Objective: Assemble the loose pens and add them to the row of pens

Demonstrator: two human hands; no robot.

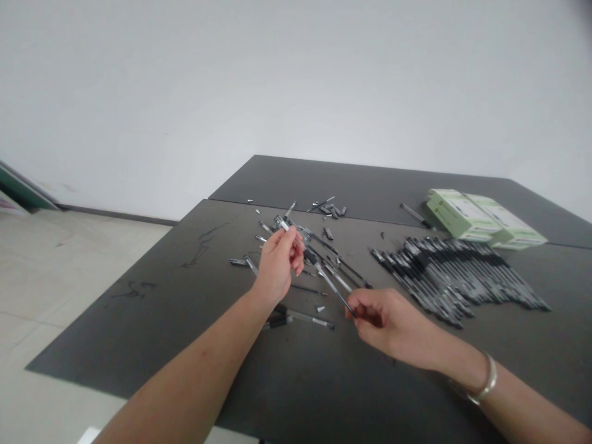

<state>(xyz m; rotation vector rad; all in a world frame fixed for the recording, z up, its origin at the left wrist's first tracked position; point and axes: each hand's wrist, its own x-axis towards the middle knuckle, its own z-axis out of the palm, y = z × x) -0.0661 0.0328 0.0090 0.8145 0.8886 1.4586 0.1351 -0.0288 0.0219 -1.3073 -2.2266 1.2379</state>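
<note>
My left hand is closed around a clear pen barrel, whose end pokes up past the thumb. From its other side a slim tube with dark ink, like a pen refill, slants down to my right hand. The fingertips of that hand pinch the lower end of the refill. My left palm hides where refill and barrel meet. Beneath both hands, loose pen parts lie scattered: dark refills, a clear barrel, black caps and small pale tips.
To the right, many pens lie side by side in a wide row. Behind them stand two green-and-white boxes, with a single pen beside them. Dark marks streak the left of the black table. A white wall rises behind.
</note>
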